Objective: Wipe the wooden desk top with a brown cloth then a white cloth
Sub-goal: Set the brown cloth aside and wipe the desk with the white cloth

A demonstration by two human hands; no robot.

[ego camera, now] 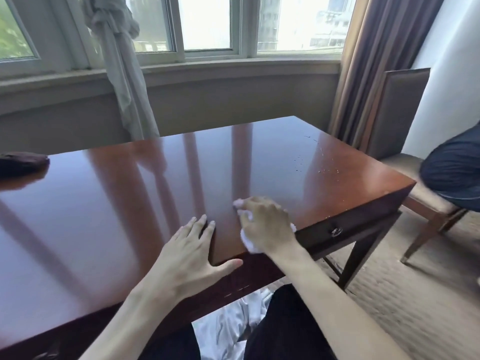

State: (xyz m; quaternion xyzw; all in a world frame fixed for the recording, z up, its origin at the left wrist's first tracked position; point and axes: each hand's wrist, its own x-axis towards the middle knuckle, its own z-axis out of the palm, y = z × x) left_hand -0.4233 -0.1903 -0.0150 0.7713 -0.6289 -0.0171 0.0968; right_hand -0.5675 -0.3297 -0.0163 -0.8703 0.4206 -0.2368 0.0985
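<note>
Near the tabletop's (130, 203) front edge, seen from the head camera, the right hand (265, 224) has its grip bunched on the white cloth (249, 244) while the left hand (192, 250) lies flat, grip wide; sweep overlapping strokes toward the droplets (322, 162) far right, brown cloth (22, 163) parked far left.

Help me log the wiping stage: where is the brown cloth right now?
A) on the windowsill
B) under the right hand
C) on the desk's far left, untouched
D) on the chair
C: the brown cloth lies at the desk top's far left, clear of both hands.
</note>
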